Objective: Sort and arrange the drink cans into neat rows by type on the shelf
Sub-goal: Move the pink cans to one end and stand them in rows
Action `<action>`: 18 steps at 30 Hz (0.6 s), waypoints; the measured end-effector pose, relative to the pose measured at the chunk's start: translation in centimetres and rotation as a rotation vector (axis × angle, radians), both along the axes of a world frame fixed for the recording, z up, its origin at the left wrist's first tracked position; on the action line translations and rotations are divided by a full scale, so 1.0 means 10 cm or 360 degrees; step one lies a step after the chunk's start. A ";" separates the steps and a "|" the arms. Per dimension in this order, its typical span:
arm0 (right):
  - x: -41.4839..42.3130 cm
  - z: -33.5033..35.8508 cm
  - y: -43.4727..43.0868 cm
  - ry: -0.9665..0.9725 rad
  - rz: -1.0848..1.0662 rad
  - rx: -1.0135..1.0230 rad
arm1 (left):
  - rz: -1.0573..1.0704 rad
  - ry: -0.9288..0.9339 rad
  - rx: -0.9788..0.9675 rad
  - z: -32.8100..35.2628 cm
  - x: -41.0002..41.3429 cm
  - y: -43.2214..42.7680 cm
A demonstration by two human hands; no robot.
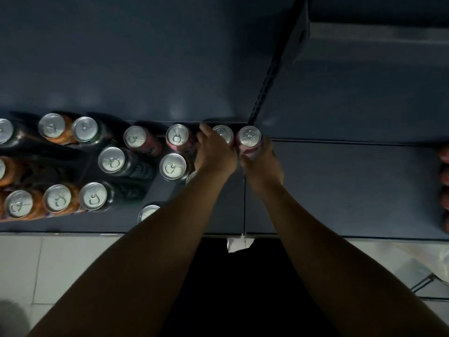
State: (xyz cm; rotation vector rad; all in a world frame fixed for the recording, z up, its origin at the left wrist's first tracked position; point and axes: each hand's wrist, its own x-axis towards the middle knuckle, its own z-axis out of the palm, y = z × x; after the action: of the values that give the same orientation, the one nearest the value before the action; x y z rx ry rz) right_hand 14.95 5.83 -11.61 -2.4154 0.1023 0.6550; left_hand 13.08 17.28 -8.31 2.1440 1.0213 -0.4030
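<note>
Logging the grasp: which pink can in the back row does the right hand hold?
The rightmost pink can, at the row's end: the right hand curls round its side. The left hand grips the neighbouring can.

Free shelf [340,190] right of clustered cans [111,160]

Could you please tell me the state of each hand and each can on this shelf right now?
left hand: grips the half-hidden can.
right hand: grips the pink can.
half-hidden can: upright, lid partly covered by the hand.
pink can: upright, unopened.
orange cans: upright, unopened, not in one row.
black cans: upright, unopened, scattered among the others.
</note>
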 end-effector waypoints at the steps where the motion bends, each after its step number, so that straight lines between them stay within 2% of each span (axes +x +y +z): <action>1: 0.03 -0.04 0.01 -0.0006 -0.0026 0.0052 | -0.0017 0.0064 0.0033 -0.02 0.06 0.03; 4: 0.08 -0.13 0.04 0.0012 -0.0097 0.0199 | -0.0085 0.0241 0.0077 -0.08 0.10 0.09; 9: 0.14 -0.23 0.03 0.0039 -0.0139 0.0343 | -0.0148 0.0364 0.0097 -0.18 0.04 0.12; 18: 0.14 -0.26 -0.08 0.0070 -0.0191 0.0431 | -0.0248 0.0246 0.0207 -0.10 -0.23 -0.03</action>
State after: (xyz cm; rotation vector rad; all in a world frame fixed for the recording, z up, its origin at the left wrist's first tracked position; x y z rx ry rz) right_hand 16.34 4.99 -14.19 -2.1182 0.1645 0.6245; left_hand 10.77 16.97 -9.30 2.3478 0.9915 -0.5996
